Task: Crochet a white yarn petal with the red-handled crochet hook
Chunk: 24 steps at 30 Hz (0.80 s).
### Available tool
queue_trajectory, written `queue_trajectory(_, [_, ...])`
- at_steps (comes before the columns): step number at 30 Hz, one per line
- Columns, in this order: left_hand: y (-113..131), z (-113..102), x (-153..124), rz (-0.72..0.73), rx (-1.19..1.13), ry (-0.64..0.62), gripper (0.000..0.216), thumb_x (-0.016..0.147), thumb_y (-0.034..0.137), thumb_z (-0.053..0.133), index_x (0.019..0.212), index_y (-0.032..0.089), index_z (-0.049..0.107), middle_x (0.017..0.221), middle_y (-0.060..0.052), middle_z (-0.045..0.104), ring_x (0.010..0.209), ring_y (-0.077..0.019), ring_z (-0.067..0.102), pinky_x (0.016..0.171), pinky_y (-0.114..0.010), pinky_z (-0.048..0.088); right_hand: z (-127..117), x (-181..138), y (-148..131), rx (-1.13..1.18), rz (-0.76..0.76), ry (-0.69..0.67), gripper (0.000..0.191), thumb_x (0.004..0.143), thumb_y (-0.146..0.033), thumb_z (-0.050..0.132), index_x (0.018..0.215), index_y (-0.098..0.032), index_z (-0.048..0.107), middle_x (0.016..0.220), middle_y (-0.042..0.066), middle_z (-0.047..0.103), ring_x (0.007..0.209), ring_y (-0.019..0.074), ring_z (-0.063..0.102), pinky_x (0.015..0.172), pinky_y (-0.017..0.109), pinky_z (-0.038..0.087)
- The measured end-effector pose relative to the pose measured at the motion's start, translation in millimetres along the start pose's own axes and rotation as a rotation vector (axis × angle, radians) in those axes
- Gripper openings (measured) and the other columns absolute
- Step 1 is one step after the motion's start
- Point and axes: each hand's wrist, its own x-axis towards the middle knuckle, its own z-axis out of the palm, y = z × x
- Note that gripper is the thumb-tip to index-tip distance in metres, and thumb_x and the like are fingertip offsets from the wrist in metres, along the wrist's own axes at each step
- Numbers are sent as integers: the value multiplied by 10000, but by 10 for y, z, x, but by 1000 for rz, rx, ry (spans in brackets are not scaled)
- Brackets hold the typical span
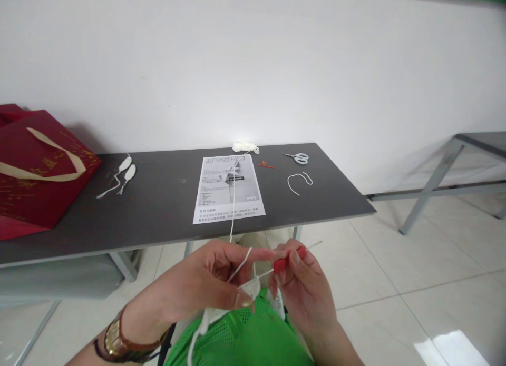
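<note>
Between the thumb and fingers of my left hand (221, 274) is a small white crochet piece (250, 288). White yarn (232, 218) comes down from the table and loops over the left index finger. My right hand (302, 282) grips the red handle of a crochet hook (290, 260). The hook's thin metal shaft meets the upper edge of the crochet piece, and its other metal end sticks out to the right. A yarn tail hangs below my left hand. Both hands are held in front of the table's near edge, above a green mesh garment (253, 334).
On the dark table (166, 208) lie a printed sheet (213, 197), a yarn skein (245, 147), scissors (298, 158), a loose yarn piece (290, 184) and a small orange-red item (266, 166). Leftward are two white crocheted pieces (127, 174) and a red bag (35, 197).
</note>
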Motion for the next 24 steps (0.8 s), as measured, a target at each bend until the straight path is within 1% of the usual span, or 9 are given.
queue_trajectory(6, [131, 66, -29, -24, 32, -73, 520, 686, 175, 761, 1194, 247, 675, 643, 43, 394, 554, -87, 310, 476, -221, 216, -26, 64, -213, -144, -51, -130, 134, 758, -293, 743, 720, -173, 699, 640, -1, 611, 491, 108, 574, 423, 207, 516])
queue_trajectory(11, [197, 109, -94, -13, 162, -82, 493, 739, 151, 682, 1217, 269, 659, 649, 39, 417, 534, -81, 306, 465, -227, 193, -28, 25, -319, -302, -215, -212, 147, 798, -318, 702, 738, -185, 720, 615, 20, 624, 520, 126, 576, 432, 209, 453])
queue_trajectory(14, [215, 134, -130, 11, 245, -67, 482, 769, 157, 647, 1231, 292, 646, 658, 38, 402, 563, -96, 307, 483, -234, 206, -22, -43, -366, -385, -265, -213, 143, 804, -325, 695, 756, -195, 730, 607, 26, 625, 541, 140, 574, 454, 231, 432])
queue_trajectory(17, [228, 153, -149, 30, 305, -38, 451, 769, 170, 651, 1203, 292, 667, 679, 31, 388, 579, -103, 310, 492, -233, 226, -21, -95, -405, -431, -292, -210, 138, 809, -326, 689, 768, -203, 734, 604, 29, 618, 543, 152, 574, 467, 258, 422])
queue_trajectory(20, [231, 155, -160, 70, 338, -15, 423, 757, 192, 670, 1171, 281, 689, 692, 12, 467, 586, -110, 365, 496, -223, 282, -24, -111, -434, -447, -317, -196, 133, 814, -326, 680, 773, -211, 731, 606, 29, 615, 535, 159, 569, 459, 271, 412])
queue_trajectory(24, [203, 138, -173, 99, 362, 7, 410, 752, 184, 680, 1154, 265, 700, 739, -17, 569, 636, -130, 473, 545, -228, 369, -24, -132, -462, -476, -370, -197, 121, 818, -319, 675, 781, -217, 730, 590, 27, 614, 543, 167, 558, 467, 283, 408])
